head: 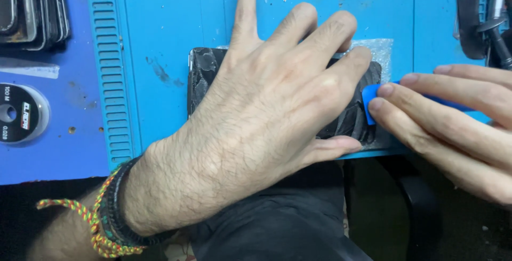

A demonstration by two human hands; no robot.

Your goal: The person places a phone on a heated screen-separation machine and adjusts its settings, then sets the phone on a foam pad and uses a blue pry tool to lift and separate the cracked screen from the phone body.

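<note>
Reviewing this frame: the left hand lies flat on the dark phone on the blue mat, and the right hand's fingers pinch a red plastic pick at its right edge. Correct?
Not quite: the pick is blue, not red, as the head view shows. The rest holds: the left hand lies flat on the dark phone on the blue mat, and the right hand pinches the pick at its right edge.
</note>
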